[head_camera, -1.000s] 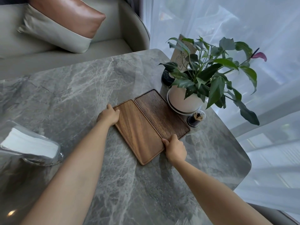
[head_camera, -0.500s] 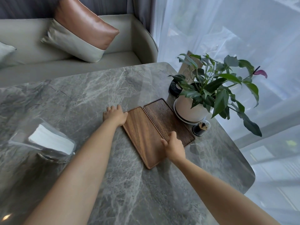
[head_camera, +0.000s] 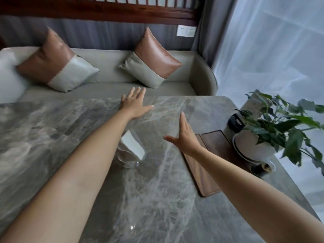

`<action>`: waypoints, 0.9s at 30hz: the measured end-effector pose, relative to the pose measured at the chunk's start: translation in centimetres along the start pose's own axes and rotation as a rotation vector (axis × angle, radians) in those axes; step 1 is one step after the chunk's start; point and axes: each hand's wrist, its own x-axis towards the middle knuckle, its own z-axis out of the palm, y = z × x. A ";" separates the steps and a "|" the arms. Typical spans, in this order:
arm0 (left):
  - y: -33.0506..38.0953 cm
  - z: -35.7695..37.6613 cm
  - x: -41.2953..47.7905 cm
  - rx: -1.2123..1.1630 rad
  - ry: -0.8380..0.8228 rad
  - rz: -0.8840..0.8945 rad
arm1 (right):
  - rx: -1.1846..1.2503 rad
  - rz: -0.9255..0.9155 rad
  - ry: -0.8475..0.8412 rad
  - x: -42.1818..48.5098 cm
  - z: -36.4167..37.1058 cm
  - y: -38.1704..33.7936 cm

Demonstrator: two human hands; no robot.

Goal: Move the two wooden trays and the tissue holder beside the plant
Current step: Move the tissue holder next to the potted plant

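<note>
Two wooden trays lie side by side on the marble table point(head_camera: 157, 199), next to the potted plant point(head_camera: 273, 130): the lighter tray point(head_camera: 201, 176) on the left, the darker tray point(head_camera: 217, 142) touching the white pot. A clear tissue holder point(head_camera: 132, 149) with white tissues stands mid-table, partly behind my left forearm. My left hand point(head_camera: 135, 104) is raised, fingers spread, over the table's far edge. My right hand point(head_camera: 184, 137) hovers flat and open above the near-left end of the trays. Neither hand holds anything.
A small toothpick jar point(head_camera: 263, 168) stands in front of the pot and a black round object point(head_camera: 235, 122) behind it. A grey sofa point(head_camera: 108, 67) with brown-and-grey cushions runs along the far side. A sheer curtain point(head_camera: 271, 50) hangs at the right.
Both hands have left the trays and lifted with fingers spread; the left has reached far forward. The camera has tilted up and left, so the tissue holder now appears near the middle.
</note>
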 end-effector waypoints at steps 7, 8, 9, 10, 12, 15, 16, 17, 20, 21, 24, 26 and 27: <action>-9.8 -0.6 -4.9 -0.255 -0.238 -0.196 | -0.069 -0.090 -0.160 0.9 5.1 -5.7; -10.7 -0.3 -5.6 -0.330 -0.298 -0.209 | -0.071 -0.083 -0.181 0.8 5.9 -6.2; -11.4 0.0 -6.2 -0.371 -0.355 -0.216 | -0.077 -0.075 -0.197 0.7 6.7 -6.6; -12.1 0.3 -6.7 -0.382 -0.406 -0.221 | -0.083 -0.067 -0.212 0.6 7.4 -7.0; -12.9 1.0 -7.2 -0.361 -0.469 -0.204 | -0.084 -0.041 -0.239 0.2 8.7 -7.4; -12.9 2.4 -7.4 -0.430 -0.485 -0.125 | -0.066 0.000 -0.266 -0.5 10.1 -7.8; -12.8 2.8 -7.4 -0.474 -0.476 -0.113 | -0.055 0.012 -0.275 -0.7 10.5 -7.9; -12.8 3.2 -7.4 -0.508 -0.457 -0.109 | -0.037 0.032 -0.280 -1.0 10.8 -7.9; -12.9 4.3 -7.0 -0.520 -0.365 -0.104 | -0.003 0.112 -0.243 -1.5 11.5 -8.1; -12.9 4.5 -7.0 -0.486 -0.337 -0.100 | -0.015 0.121 -0.222 -1.6 11.7 -8.2; -12.9 4.9 -6.9 -0.378 -0.290 -0.092 | -0.015 0.129 -0.175 -2.2 12.1 -8.4; -12.7 4.9 -7.2 -0.339 -0.283 -0.080 | -0.006 0.132 -0.165 -2.6 12.1 -8.1; -12.5 4.9 -7.4 -0.327 -0.282 -0.077 | -0.005 0.132 -0.160 -2.7 12.0 -8.0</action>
